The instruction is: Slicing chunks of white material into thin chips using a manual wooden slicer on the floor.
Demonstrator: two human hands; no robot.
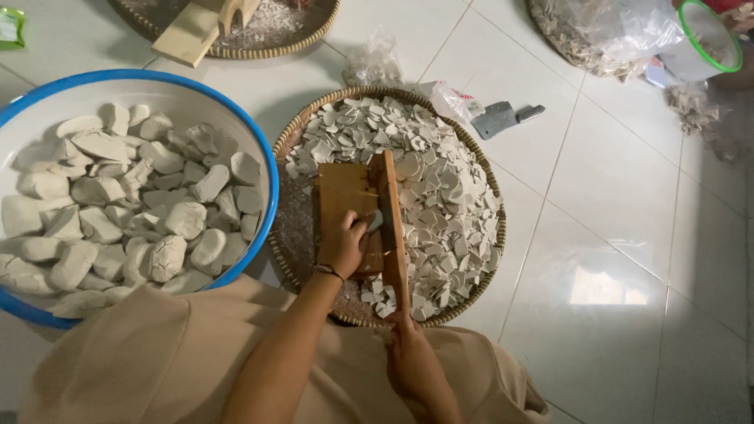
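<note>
My left hand (344, 245) presses a pale grey lump (372, 223) against the blade side of a wooden slicer (345, 192). The slicer lies in a round woven tray (284, 149) heaped with thin whitish slices (440, 196). My right hand (412, 357) grips the near end of the slicer's long wooden lever (393, 228), close to my body. A big white basin with a blue rim (271, 180), full of pale lumps (141, 212), stands just left of the tray.
A second woven tray with a wooden slicer (196, 27) lies at the top. On the tiled floor (613, 235) right of my tray is a small grey cleaver (503, 118). Plastic bags (373, 63) and a green-rimmed container (707, 39) sit at top right.
</note>
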